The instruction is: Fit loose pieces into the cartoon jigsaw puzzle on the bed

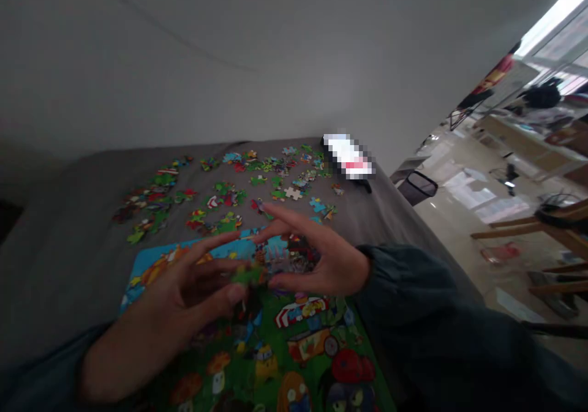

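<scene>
My left hand (184, 295) is closed on a green jigsaw puzzle piece (248, 275), held blurred between thumb and fingers above the puzzle board. Facing it from the right, my right hand (316, 253) has its fingers apart. Its thumb tip is close to the right end of that piece; whether they touch I cannot tell. Under both hands lies the puzzle board (303, 320), with colourful cartoon figures on a green ground and a blue strip along the top. My hands cover part of its upper middle.
Many loose puzzle pieces (229, 198) are spread on the grey cloth (73, 216) beyond the board. A phone (346, 155) with a lit, blurred screen lies at the back right, by the pale wall (206, 63). The bed-like surface drops off at the right towards a tiled floor (450, 228).
</scene>
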`<move>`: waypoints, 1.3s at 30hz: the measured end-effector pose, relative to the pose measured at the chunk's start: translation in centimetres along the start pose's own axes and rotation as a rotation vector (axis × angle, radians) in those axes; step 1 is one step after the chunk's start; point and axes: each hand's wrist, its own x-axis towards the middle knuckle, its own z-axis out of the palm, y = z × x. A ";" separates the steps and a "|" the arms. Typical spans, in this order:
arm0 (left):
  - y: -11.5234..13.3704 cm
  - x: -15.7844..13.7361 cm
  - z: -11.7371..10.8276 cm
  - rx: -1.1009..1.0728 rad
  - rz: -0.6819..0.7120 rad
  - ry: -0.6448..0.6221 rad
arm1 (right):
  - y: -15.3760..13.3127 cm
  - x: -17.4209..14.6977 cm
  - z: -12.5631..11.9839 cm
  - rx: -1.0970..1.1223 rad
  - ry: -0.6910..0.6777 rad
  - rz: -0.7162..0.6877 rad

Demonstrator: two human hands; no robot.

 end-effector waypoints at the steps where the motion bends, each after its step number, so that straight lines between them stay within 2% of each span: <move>1: 0.3 0.0 0.2 0.015 -0.016 -0.036 | 0.3 0.1 0.0 -0.052 -0.017 -0.007; 3: 0.7 -0.1 0.3 0.074 -0.022 -0.085 | 1.9 0.4 -0.4 -0.267 0.047 0.096; 5: 0.9 -0.2 0.2 0.116 0.004 -0.079 | 4.4 0.7 -1.0 -0.520 0.117 0.303; 7: 0.9 -0.2 -0.2 0.128 0.038 -0.057 | 6.5 1.0 -1.5 -0.686 0.085 0.481; 9: 0.7 0.0 -0.7 0.119 0.072 -0.043 | 7.7 1.4 -1.8 -0.749 0.038 0.550; 11: 0.4 0.2 -0.9 0.104 0.081 -0.053 | 7.8 1.6 -2.0 -0.745 0.058 0.536; 13: 0.1 0.3 -1.0 0.078 0.074 -0.053 | 7.1 1.8 -2.0 -0.639 0.124 0.513; 15: 0.0 0.3 -0.9 0.055 0.056 -0.052 | 5.9 1.7 -1.7 -0.350 0.158 0.545; 19: 0.4 0.2 -0.6 0.062 0.034 -0.050 | 3.1 0.9 -0.4 0.354 0.041 0.696; 22: 0.6 0.2 -0.4 0.086 0.025 -0.069 | 1.5 0.1 0.6 0.632 -0.036 0.744; 27: 0.6 0.0 -0.1 0.127 -0.020 -0.143 | 0.6 -0.4 1.3 0.788 -0.048 0.783; 33: 1.1 -0.2 0.4 0.130 -0.069 -0.162 | 0.1 -0.7 1.4 0.764 -0.061 0.764; 39: 1.0 -0.2 0.9 0.033 -0.039 -0.189 | -0.8 -0.6 2.1 0.783 -0.024 0.745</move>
